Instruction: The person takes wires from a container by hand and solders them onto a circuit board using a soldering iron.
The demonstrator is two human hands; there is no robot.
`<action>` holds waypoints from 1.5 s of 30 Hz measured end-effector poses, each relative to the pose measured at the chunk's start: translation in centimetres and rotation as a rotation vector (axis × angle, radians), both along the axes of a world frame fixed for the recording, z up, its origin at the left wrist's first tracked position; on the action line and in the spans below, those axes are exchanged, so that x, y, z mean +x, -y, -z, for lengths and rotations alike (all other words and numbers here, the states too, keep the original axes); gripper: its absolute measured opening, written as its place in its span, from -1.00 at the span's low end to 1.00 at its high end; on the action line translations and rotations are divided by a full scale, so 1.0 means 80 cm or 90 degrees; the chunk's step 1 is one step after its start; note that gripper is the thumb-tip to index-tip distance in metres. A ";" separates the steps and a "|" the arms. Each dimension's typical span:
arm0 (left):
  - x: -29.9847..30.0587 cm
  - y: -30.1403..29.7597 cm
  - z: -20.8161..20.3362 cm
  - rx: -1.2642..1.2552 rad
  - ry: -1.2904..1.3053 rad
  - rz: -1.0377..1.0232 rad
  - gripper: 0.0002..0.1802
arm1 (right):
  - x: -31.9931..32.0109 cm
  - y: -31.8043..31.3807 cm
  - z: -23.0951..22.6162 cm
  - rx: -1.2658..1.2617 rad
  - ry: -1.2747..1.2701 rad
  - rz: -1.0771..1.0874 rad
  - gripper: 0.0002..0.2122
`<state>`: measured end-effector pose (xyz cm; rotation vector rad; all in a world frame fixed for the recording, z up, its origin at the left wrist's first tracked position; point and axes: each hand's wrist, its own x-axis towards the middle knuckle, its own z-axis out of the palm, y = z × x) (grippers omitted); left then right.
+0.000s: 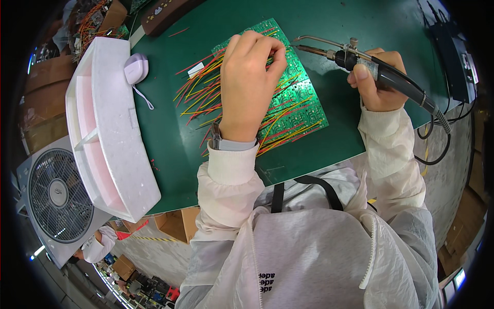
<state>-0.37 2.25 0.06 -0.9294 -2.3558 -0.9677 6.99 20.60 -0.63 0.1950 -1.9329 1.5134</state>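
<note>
Green circuit boards [301, 98], joined in a panel, lie on the green tabletop with many red, yellow and dark wires [203, 90] across them, the ends fanning out to the left. My left hand [249, 74] rests over the boards, its thumb and fingers pinched together; what lies between the fingertips is hidden. In my right hand [381, 87] is a soldering iron [347, 59] with a thin curved metal tube running above its tip. The tip points left, close to my left fingertips near the upper part of the boards. I cannot tell whether it touches anything.
A white foam tray [136, 154] with compartments stands at the left, a lilac case [136, 69] with a strap on its rim. Beyond it is a box fan [59, 193]. A black device [453, 62] and the iron's thick cable [437, 116] occupy the right side.
</note>
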 end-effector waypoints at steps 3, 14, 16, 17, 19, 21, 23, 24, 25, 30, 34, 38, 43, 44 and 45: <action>0.000 0.001 -0.001 -0.011 0.011 -0.010 -0.90 | -0.001 0.000 0.000 0.020 -0.009 -0.003 -0.79; -0.008 0.000 0.003 0.016 -0.023 0.009 -0.89 | -0.005 0.000 -0.004 -0.054 -0.040 0.069 -0.83; -0.014 0.001 0.002 -0.001 -0.002 -0.001 -0.91 | -0.004 0.001 -0.006 -0.053 -0.005 0.075 -0.85; -0.018 0.001 0.002 0.002 -0.005 -0.001 -0.91 | -0.005 0.002 -0.008 -0.050 -0.009 0.075 -0.85; -0.029 0.001 0.004 -0.004 -0.032 0.007 -0.90 | -0.007 0.002 -0.010 -0.108 -0.007 0.110 -0.83; -0.040 0.000 0.005 -0.018 -0.042 0.009 -0.90 | -0.007 0.003 -0.009 -0.121 0.003 0.118 -0.83; -0.044 0.002 0.002 -0.031 -0.052 0.011 -0.91 | -0.007 0.005 -0.010 -0.134 0.012 0.125 -0.83; -0.045 0.004 0.001 -0.055 -0.056 0.008 -0.90 | -0.008 0.007 -0.010 -0.143 0.021 0.130 -0.83; -0.045 0.004 -0.004 -0.077 -0.058 0.006 -0.89 | -0.008 0.007 -0.010 -0.151 0.031 0.137 -0.83; -0.054 0.051 -0.068 -0.090 -0.131 -0.074 -0.78 | -0.011 0.005 -0.009 -0.155 0.005 0.131 -0.83; -0.124 0.188 -0.165 -0.107 -0.050 -0.302 -0.73 | -0.008 0.000 -0.010 -0.156 0.004 0.131 -0.84; -0.233 0.445 -0.163 -0.333 0.182 -0.495 -0.74 | -0.015 0.006 -0.014 -0.162 0.017 0.108 -0.83; -0.214 0.412 -0.067 -0.259 0.262 -0.345 -0.72 | -0.013 0.003 -0.007 -0.152 0.030 0.111 -0.83; -0.209 0.404 -0.069 -0.210 0.362 -0.284 -0.70 | -0.013 0.003 -0.009 -0.154 0.037 0.122 -0.83; -0.204 0.395 -0.071 -0.197 0.368 -0.286 -0.70 | -0.010 0.001 -0.008 -0.142 0.040 0.116 -0.83</action>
